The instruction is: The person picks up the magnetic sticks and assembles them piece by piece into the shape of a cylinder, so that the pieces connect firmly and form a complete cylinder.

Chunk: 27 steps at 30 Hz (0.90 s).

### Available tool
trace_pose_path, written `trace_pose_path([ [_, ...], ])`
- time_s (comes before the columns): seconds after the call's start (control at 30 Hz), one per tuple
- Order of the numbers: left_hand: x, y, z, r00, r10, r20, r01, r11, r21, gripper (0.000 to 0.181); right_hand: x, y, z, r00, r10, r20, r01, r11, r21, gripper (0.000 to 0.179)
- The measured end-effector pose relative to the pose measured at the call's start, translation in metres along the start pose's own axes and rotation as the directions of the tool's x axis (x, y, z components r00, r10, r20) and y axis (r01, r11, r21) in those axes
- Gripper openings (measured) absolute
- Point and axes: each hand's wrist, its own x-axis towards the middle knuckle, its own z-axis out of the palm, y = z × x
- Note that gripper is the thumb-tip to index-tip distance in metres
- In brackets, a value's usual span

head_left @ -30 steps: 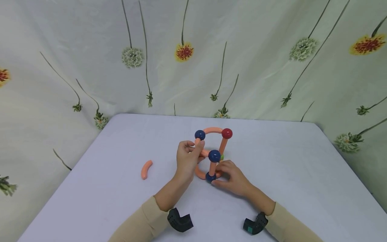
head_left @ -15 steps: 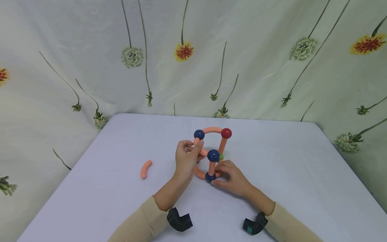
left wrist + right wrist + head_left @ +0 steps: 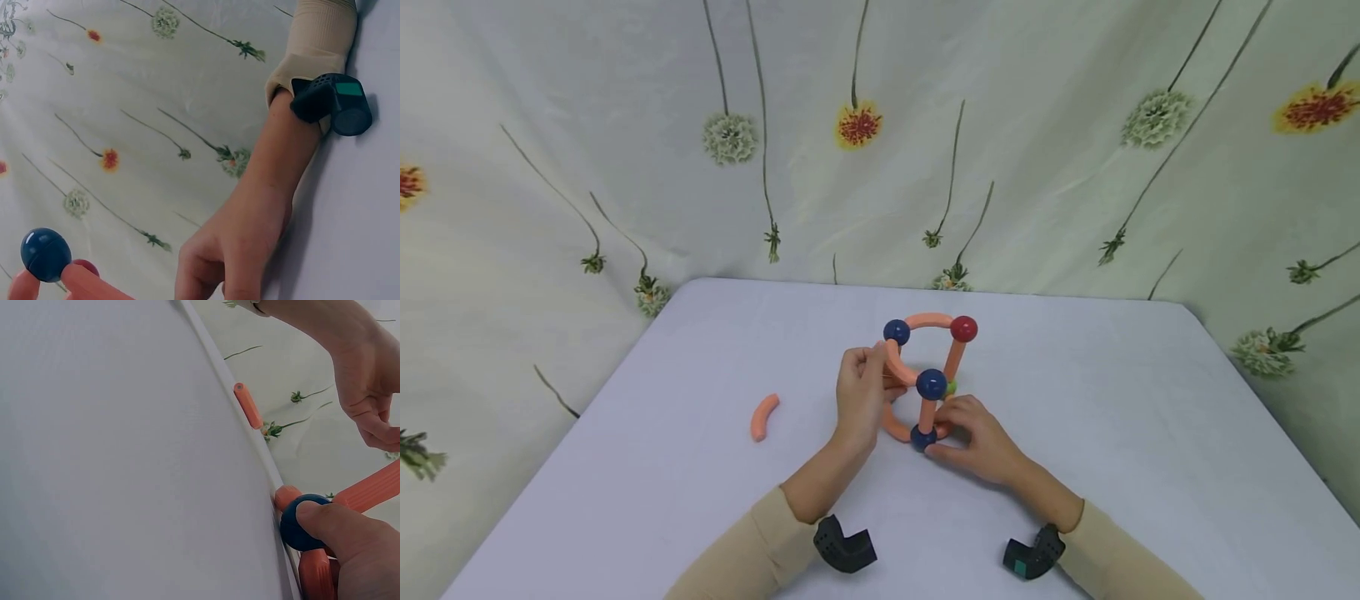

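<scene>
A frame of orange magnetic sticks and coloured balls stands on the table. It has a red ball [image 3: 964, 328], a blue ball [image 3: 897, 332] at the upper left and a nearer blue ball [image 3: 932, 384]. My left hand [image 3: 859, 400] holds the upper curved orange stick [image 3: 898, 365], thumb at its outer side and other fingertips partly hidden behind it. Low at the front, my right hand [image 3: 981, 443] pinches the bottom blue ball [image 3: 299, 526], with the thumb over it in the right wrist view. A green ball [image 3: 951, 387] is mostly covered.
A loose curved orange stick [image 3: 763, 417] lies on the white table [image 3: 647, 492], left of the frame. Behind the table hangs a flower-printed cloth [image 3: 1045, 167]. Each wrist carries a black camera [image 3: 846, 546].
My left thumb has slid from the front of the upper curved stick to its left side, uncovering more of it. The right hand keeps its place on the bottom blue ball.
</scene>
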Motion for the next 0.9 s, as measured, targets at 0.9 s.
trace_pose_path([
  [0.9, 0.041, -0.076, -0.053, 0.92, 0.206, 0.334, -0.376, 0.706, 0.6, 0.039, 0.03, 0.019, -0.025, 0.915, 0.379, -0.139, -0.347, 0.914, 0.208, 0.036],
])
